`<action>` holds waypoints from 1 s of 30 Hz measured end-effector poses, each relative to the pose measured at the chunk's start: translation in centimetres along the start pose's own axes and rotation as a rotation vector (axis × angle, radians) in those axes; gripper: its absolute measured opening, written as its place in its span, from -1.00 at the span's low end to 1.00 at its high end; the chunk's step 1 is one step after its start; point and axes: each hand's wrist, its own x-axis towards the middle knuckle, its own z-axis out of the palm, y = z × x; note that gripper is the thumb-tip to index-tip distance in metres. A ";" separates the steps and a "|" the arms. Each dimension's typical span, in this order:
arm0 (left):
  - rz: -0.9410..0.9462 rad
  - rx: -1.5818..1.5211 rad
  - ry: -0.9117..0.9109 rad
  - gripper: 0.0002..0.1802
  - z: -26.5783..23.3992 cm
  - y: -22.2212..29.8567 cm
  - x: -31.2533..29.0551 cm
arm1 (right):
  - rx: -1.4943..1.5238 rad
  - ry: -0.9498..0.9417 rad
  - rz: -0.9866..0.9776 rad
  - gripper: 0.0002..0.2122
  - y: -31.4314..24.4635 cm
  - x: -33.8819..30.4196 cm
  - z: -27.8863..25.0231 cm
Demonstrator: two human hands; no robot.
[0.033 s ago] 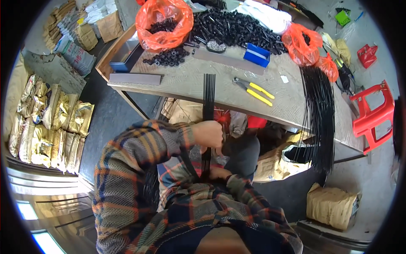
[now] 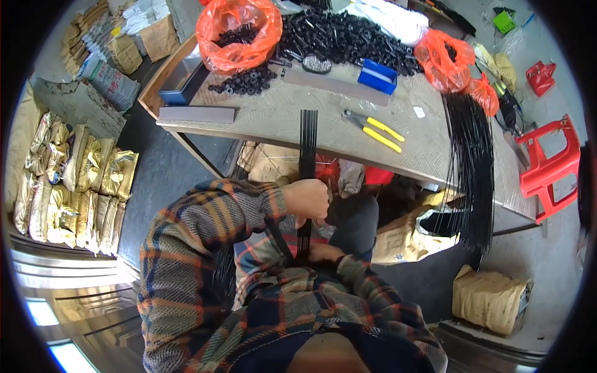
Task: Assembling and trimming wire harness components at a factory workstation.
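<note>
Here my left hand (image 2: 308,198) is closed around a bundle of thin black straight rods (image 2: 307,140), and it grips them near the middle. The upper ends of the rods lie on the grey wooden worktop (image 2: 280,115), close to its front edge. My right hand (image 2: 320,253) is lower, near my lap, and it touches the bottom of the same bundle; I cannot tell how far its fingers are closed. On the worktop, just to the right of the rods, lie pliers with yellow handles (image 2: 376,129). Behind them is a heap of small black cylinder parts (image 2: 348,37).
</note>
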 end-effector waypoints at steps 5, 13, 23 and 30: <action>0.021 -0.061 -0.064 -0.74 -0.5 1.0 0.7 | 0.457 0.373 -0.202 -0.76 -12.5 -2.9 -4.2; -0.285 -0.153 0.738 -0.72 1.1 5.9 -3.9 | 0.290 0.619 -0.256 -0.84 -14.1 -5.3 -5.0; -0.618 -1.866 1.273 -0.63 0.1 8.3 0.4 | -0.076 0.293 -0.147 -0.73 -20.9 -9.3 -11.6; -0.389 -2.046 1.393 -0.53 -0.9 6.8 1.2 | -0.181 -0.110 -1.292 -0.71 -33.4 -7.8 -20.3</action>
